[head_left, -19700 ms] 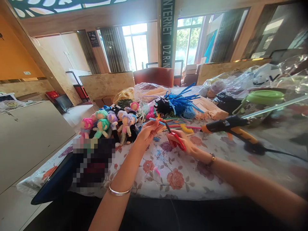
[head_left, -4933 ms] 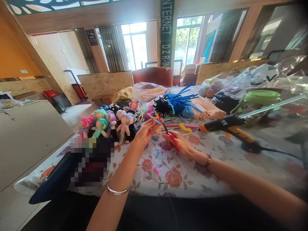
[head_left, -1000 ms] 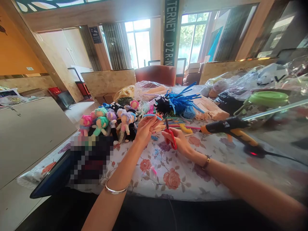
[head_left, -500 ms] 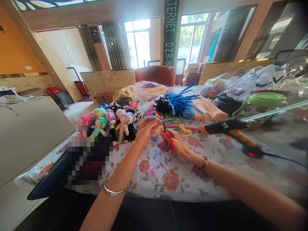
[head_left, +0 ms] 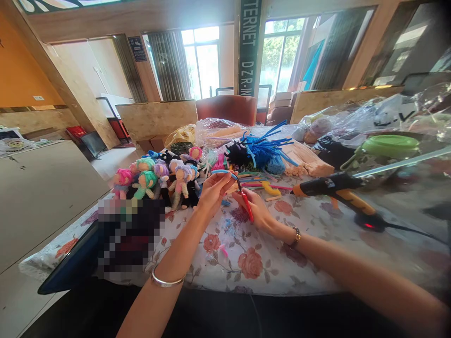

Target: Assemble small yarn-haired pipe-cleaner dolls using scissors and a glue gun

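Over the middle of the flowered tablecloth, my left hand (head_left: 215,190) pinches a blue pipe cleaner (head_left: 221,172), which curves over its fingertips toward the right. My right hand (head_left: 255,206) is wrapped round red-handled scissors (head_left: 247,205). Their dark blades point up and meet the pipe cleaner's right end beside my left fingers; whether they are closed on it I cannot tell. Small blue clippings (head_left: 229,227) and a pink scrap (head_left: 223,250) lie on the cloth below my hands.
Several small dolls with coloured hair (head_left: 148,183) stand at the left. Behind my hands lies a bundle of blue pipe cleaners (head_left: 260,150). A glue gun (head_left: 331,185) with a red light stands at the right, its cord trailing. Clear plastic bags (head_left: 373,117) and a green lid (head_left: 391,145) lie beyond.
The scissors' red handles look closer together and more upright than before. Both hands stay in nearly the same place, still holding the pipe cleaner and the scissors.
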Demonstrator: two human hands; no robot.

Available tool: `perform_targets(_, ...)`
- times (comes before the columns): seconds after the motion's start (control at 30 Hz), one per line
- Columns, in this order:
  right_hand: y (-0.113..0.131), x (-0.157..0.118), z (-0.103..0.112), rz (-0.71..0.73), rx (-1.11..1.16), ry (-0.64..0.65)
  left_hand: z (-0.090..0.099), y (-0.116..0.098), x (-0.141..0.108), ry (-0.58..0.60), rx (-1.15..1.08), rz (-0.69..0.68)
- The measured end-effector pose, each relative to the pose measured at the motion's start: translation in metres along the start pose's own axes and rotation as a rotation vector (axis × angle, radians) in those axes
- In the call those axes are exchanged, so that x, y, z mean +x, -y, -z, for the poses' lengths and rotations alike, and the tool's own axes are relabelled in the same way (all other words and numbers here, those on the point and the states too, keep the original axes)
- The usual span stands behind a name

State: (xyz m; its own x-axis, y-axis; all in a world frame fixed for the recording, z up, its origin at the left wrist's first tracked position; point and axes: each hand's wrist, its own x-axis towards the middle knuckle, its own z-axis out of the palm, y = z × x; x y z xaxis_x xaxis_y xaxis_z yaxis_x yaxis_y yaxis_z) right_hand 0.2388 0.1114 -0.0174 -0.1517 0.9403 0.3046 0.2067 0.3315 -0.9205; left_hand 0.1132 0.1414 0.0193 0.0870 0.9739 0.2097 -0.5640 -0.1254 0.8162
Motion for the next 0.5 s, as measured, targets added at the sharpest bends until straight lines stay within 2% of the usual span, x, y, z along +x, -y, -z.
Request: perform_targets(0.5,-0.0033,0.0006,0.0006,0.004,0.008,0.005,-0.0009,-0.0004,-0.0005,0.010,-0.024,0.002)
